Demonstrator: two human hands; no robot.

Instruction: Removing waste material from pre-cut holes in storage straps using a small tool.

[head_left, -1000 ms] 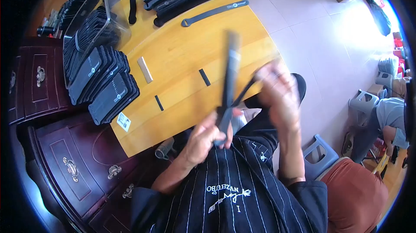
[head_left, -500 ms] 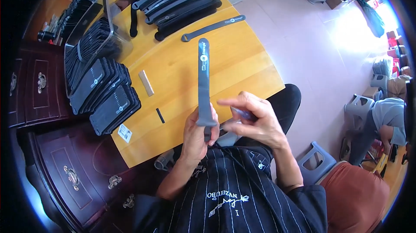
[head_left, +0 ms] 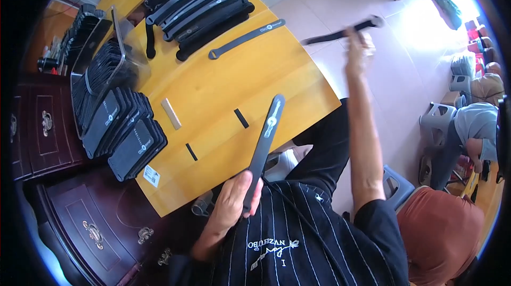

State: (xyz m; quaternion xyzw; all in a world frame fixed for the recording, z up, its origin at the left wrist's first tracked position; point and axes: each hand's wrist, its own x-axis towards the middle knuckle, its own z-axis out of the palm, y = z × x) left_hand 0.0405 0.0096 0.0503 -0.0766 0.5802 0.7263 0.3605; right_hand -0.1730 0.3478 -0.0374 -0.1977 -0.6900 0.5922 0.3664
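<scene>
Near the table's front edge, my left hand (head_left: pixel 234 198) is closed around the lower end of a dark grey strap (head_left: pixel 263 139) with white print, which points up and away. My right hand (head_left: pixel 360 54) is stretched far out beyond the table's right edge, somewhat blurred. Its fingers grip a black strap (head_left: pixel 336 35) with a ring-like end, held over the floor. On the table lie a black strip (head_left: pixel 241 118), a second small black strip (head_left: pixel 191 152) and a beige bar (head_left: pixel 171 113). A single grey strap (head_left: pixel 247 40) rests by itself farther back.
Piled black straps (head_left: pixel 205 12) fill the back of the wooden table (head_left: pixel 213 94). At the left stand stacked black cards (head_left: pixel 133 147) and a clear bin (head_left: pixel 121 36) of bundled straps. A dark drawer cabinet (head_left: pixel 85 227) borders the left; a person (head_left: pixel 474 131) sits near stools (head_left: pixel 439 118) at right.
My right hand has swung up and right, away from my left, and now carries a black strap. The left hand's strap has tilted. Another black strip now lies on the table.
</scene>
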